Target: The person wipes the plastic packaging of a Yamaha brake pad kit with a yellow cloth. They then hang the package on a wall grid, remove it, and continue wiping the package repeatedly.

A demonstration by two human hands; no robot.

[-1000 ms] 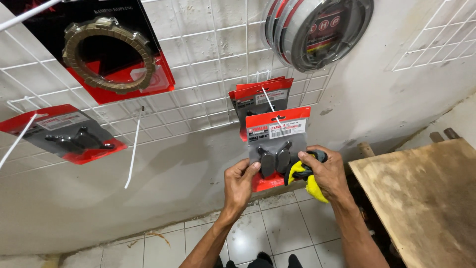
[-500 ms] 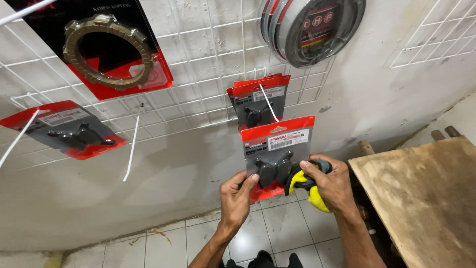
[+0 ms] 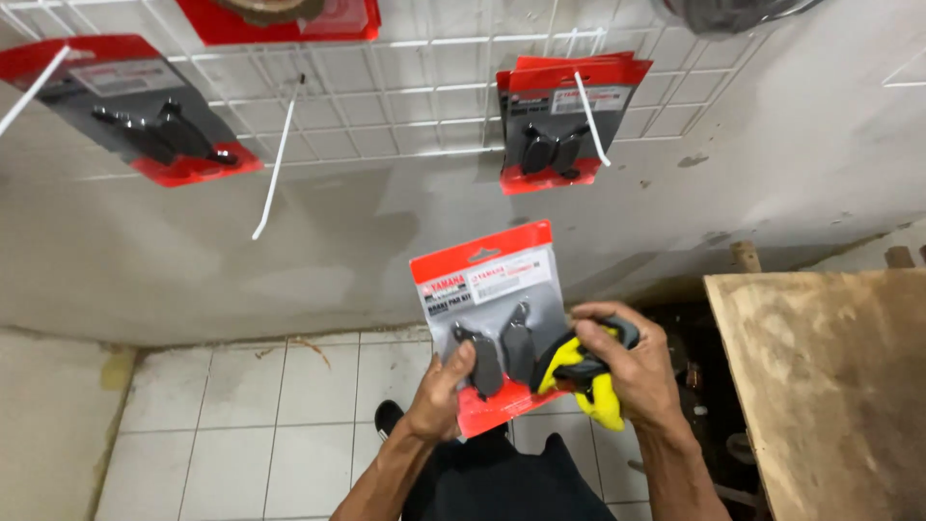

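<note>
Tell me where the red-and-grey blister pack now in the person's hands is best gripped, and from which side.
Probably by its lower red edge, from below. The blister pack is tilted, face toward the camera. The left hand already pinches that lower left corner, thumb on the front. The flat card border there gives a firm pinch clear of the raised dark parts. The right hand is full with a yellow-and-black tool.
</note>
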